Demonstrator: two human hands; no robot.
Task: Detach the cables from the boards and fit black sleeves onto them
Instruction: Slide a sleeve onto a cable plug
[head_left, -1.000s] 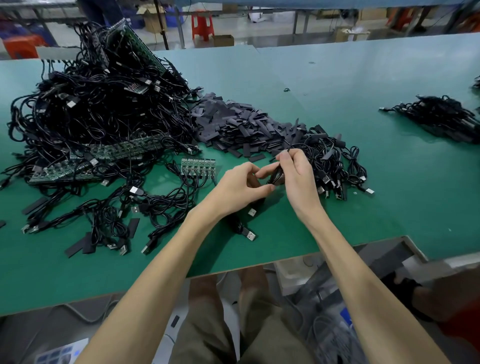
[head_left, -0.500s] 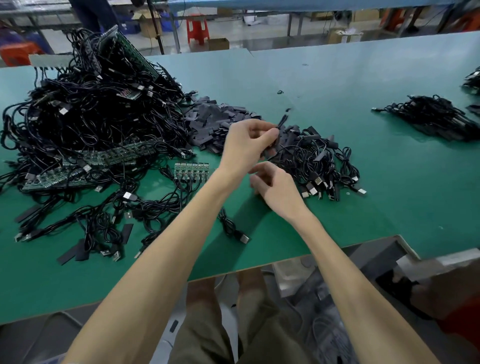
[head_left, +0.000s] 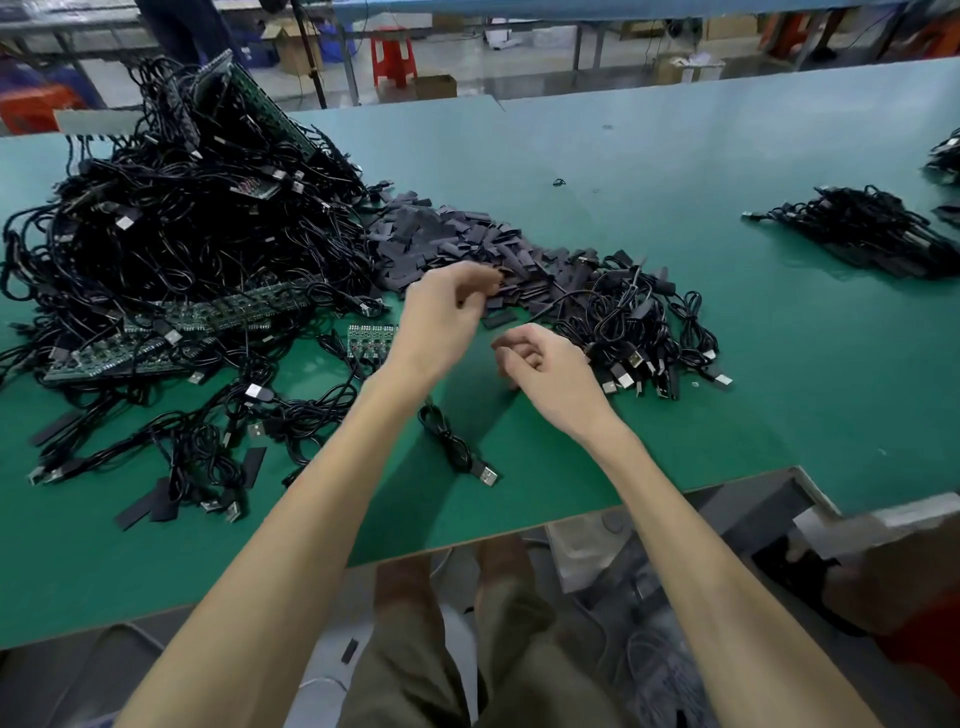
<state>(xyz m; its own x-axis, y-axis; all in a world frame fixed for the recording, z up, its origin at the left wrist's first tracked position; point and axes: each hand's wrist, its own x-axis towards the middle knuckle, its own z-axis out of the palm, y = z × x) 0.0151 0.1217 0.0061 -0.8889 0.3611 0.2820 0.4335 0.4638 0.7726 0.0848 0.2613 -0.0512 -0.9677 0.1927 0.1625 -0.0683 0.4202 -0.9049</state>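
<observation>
Many black sleeves (head_left: 457, 244) piled, left hand (head_left: 441, 312) above

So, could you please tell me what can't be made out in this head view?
Head view only:
- Left hand: motion blur hides whether it pinches a sleeve from the sleeve pile.
- Right hand: curled fingers hide whether it holds anything.
- Boards: mostly buried under the cable heap; number unclear.
- Far-right cables: cut off by the frame edge.

No legible text, label, brand or number on anything here.
</observation>
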